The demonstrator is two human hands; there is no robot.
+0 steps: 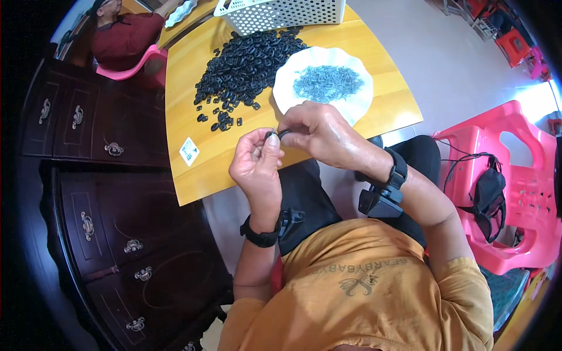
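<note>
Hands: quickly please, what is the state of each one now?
Left hand: closed, pinching a small black piece.
Right hand: closed on the same small black piece.

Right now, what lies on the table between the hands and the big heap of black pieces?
In the head view, a few stray black pieces lie on the yellow table, between the hands and the heap. Otherwise, bare wood.

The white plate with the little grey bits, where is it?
In the head view, the white plate sits on the yellow table, right of the pile of black pieces and just beyond the right hand.
</note>
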